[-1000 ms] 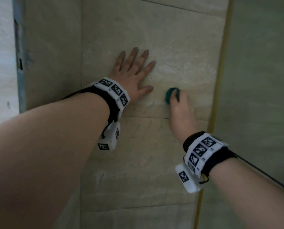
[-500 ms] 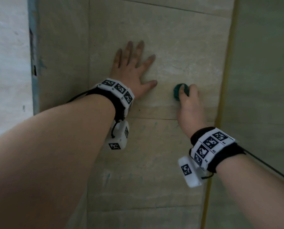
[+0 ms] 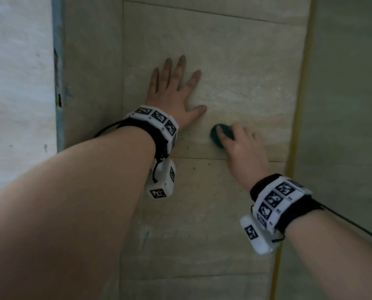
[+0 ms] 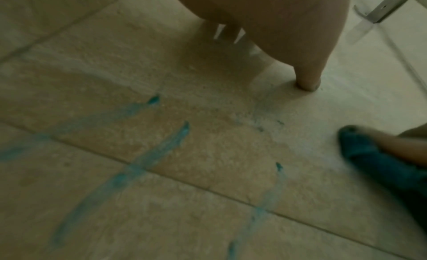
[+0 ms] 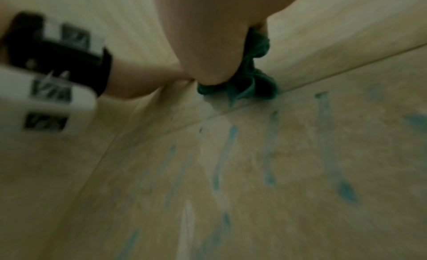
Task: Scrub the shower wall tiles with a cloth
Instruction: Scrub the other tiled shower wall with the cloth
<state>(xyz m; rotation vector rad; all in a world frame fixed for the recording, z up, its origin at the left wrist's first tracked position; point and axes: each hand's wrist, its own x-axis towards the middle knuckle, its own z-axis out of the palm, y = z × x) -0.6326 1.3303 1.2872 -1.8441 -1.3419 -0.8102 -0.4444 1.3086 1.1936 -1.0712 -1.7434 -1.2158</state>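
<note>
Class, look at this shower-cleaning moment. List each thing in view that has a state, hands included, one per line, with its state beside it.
left hand: flat on the wall, fingers spread and straight, holding nothing.
right hand: fingers curled round the cloth, pressing it to the wall.
cloth: teal, bunched up, against the tile just above a grout line.
wall tiles: beige, streaked below the grout line with blue-green runs.

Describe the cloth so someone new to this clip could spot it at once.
Start at the beige tile wall that both hands touch. The left hand lies flat on it; just right of its thumb, the right hand grips the cloth. It is a bunched teal wad, the only dark, saturated thing on the pale tiles.
</note>
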